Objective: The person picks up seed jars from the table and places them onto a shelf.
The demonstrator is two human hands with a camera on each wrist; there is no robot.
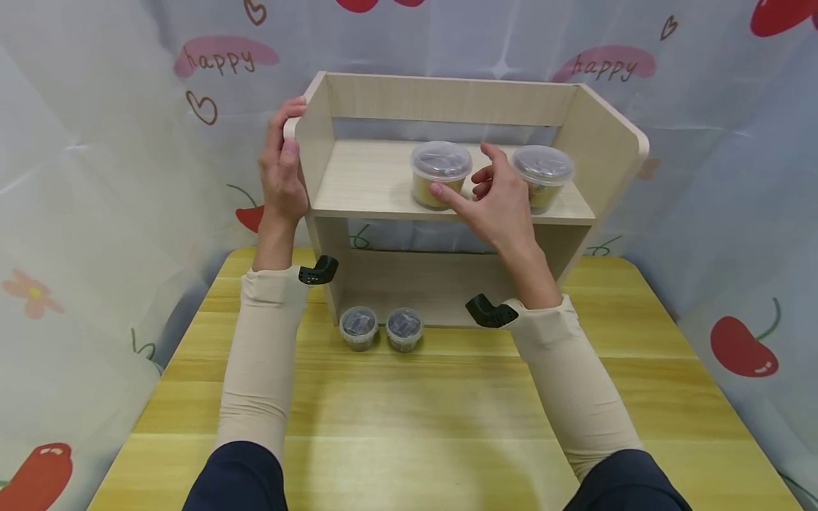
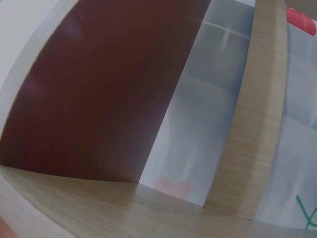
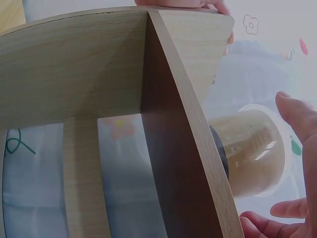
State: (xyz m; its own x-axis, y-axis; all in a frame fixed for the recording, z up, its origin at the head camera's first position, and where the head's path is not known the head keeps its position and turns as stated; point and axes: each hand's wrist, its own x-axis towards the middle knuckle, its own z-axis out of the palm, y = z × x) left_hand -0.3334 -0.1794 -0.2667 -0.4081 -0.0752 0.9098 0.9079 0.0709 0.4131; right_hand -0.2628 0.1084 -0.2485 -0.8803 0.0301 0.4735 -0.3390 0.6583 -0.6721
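A small two-tier wooden shelf (image 1: 377,163) stands on the table. My left hand (image 1: 283,167) grips its left side panel near the front edge. On the upper tier, a clear-lidded plastic tub (image 1: 441,162) with tan contents stands near the middle. My right hand (image 1: 501,206) is just right of this tub, thumb and fingers spread apart. In the right wrist view, a gap shows between the tub (image 3: 255,153) and the fingers. A second such tub (image 1: 543,169) stands farther right on the same tier, partly hidden by my right hand.
Two smaller lidded tubs (image 1: 358,327) stand side by side on the yellow wood-grain table (image 1: 409,419), before the lower tier (image 1: 422,284). A printed curtain (image 1: 128,177) hangs behind and beside the table.
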